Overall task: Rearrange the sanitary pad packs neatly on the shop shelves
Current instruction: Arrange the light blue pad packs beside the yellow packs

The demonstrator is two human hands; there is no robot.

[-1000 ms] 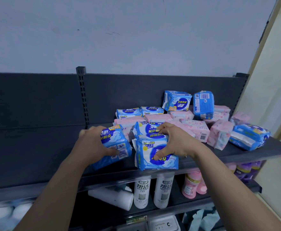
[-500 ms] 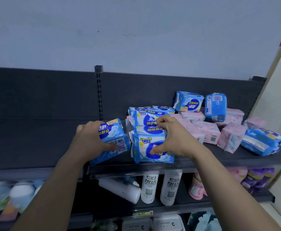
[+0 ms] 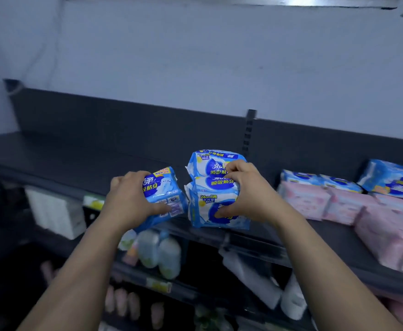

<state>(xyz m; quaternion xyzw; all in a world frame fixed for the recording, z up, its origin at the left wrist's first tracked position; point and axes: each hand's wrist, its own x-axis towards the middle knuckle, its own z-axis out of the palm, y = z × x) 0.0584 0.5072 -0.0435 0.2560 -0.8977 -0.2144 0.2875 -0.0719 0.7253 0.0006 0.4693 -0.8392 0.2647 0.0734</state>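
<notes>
My left hand (image 3: 130, 201) grips a single blue sanitary pad pack (image 3: 163, 191), held tilted above the front edge of the dark top shelf (image 3: 76, 161). My right hand (image 3: 248, 192) grips a stack of three blue and white packs (image 3: 210, 185), fingers over the top and thumb on the lowest pack's front. The stack sits at the shelf's front edge, just right of the single pack. Pink packs (image 3: 315, 201) and more blue packs (image 3: 391, 180) lie heaped on the shelf at the right.
The left stretch of the top shelf holds nothing. An upright slotted post (image 3: 249, 130) stands behind the stack. Lower shelves carry white bottles (image 3: 255, 278), small bottles (image 3: 160, 254) and white boxes (image 3: 55, 213). A pale wall rises behind.
Both hands have carried their packs leftward along the shelf, away from the heap, which now sits at the right. The view has swung left and is blurred.
</notes>
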